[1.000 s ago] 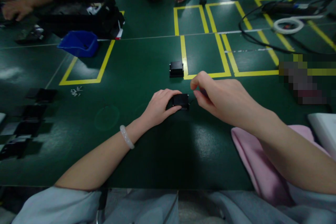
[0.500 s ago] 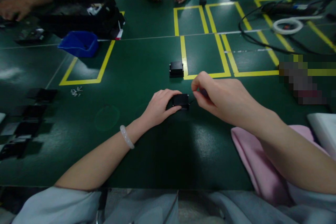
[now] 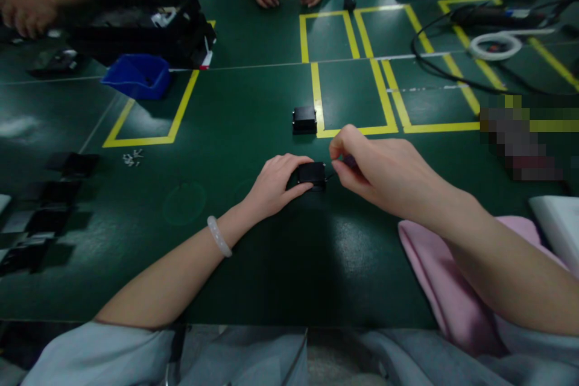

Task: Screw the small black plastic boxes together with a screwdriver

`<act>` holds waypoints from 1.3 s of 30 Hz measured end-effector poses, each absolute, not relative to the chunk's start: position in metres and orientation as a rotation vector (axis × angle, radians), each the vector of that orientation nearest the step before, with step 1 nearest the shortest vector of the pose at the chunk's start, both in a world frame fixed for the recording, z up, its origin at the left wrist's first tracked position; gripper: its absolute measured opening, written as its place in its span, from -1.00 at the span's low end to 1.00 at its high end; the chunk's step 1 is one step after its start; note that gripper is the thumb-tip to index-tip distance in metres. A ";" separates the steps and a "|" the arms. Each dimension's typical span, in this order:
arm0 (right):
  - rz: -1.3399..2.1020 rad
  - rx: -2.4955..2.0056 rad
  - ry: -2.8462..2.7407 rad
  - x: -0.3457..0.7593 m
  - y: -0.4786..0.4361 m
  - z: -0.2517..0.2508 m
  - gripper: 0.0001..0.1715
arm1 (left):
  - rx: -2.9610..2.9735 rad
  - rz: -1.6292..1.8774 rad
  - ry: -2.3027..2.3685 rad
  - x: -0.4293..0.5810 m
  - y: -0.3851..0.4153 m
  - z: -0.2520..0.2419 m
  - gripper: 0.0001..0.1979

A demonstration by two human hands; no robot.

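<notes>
Small black box [image 3: 312, 173] sits on the green surface [image 3: 244, 102], ctr of view, left hand [image 3: 277, 181] closed on it, thumb & fingers pinching from its left end. Right hand [image 3: 384, 163] is curled tight round a thin dark tool [image 3: 332, 175], tip at or v. near the box's right end; can't tell if touching. Risk, imo: if the left pinch loosens, box prob twists or slides under side push; w/ a bad angle, tip could skid & scratch it. Second box [image 3: 304, 119] stands just beyond, beside yellow tape [image 3: 318, 99]. Loose screws [image 3: 132, 158] lie well left; a bump might scatter 'em.
</notes>
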State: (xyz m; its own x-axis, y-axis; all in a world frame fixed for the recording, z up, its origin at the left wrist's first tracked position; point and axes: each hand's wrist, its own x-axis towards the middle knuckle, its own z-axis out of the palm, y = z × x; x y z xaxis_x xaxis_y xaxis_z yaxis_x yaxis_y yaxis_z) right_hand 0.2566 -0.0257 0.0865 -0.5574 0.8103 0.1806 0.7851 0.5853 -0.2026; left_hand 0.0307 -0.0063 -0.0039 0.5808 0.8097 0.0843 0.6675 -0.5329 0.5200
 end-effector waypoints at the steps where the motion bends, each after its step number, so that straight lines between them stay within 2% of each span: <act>1: 0.151 -1.311 -2.569 0.256 -0.026 0.087 -0.81 | 2.377 0.442 1.185 0.031 -0.006 -0.004 -0.63; 7: 0.101 -1.369 -2.585 0.251 -0.025 0.086 -0.69 | 2.394 0.466 1.167 0.031 -0.006 -0.005 -0.64; 15: 0.088 -1.301 -2.539 0.255 -0.025 0.083 -0.85 | 2.410 0.478 1.166 0.030 -0.005 -0.007 -0.62; 21: 0.136 -1.393 -2.567 0.252 -0.024 0.086 -0.68 | 2.405 0.485 1.153 0.030 -0.005 -0.007 -0.64; 28: 0.113 -1.294 -2.530 0.257 -0.024 0.083 -0.84 | 2.405 0.474 1.160 0.030 -0.006 -0.006 -0.62; 31: 0.133 -1.292 -2.545 0.257 -0.024 0.083 -0.84 | 2.398 0.472 1.169 0.030 -0.006 -0.006 -0.63; 36: 0.092 -1.376 -2.554 0.253 -0.024 0.084 -0.71 | 2.411 0.476 1.161 0.030 -0.005 -0.007 -0.64; 39: 0.127 -1.357 -2.540 0.255 -0.023 0.083 -0.78 | 2.420 0.481 1.158 0.029 -0.004 -0.008 -0.63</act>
State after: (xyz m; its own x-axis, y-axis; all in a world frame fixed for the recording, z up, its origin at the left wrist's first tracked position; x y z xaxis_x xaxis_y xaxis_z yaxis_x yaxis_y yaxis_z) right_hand 0.2545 -0.0234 0.0828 -0.5307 0.8272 0.1847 0.8046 0.5602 -0.1968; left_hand 0.0294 -0.0044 -0.0084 0.5947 0.7936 0.1286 0.6510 -0.5693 0.5021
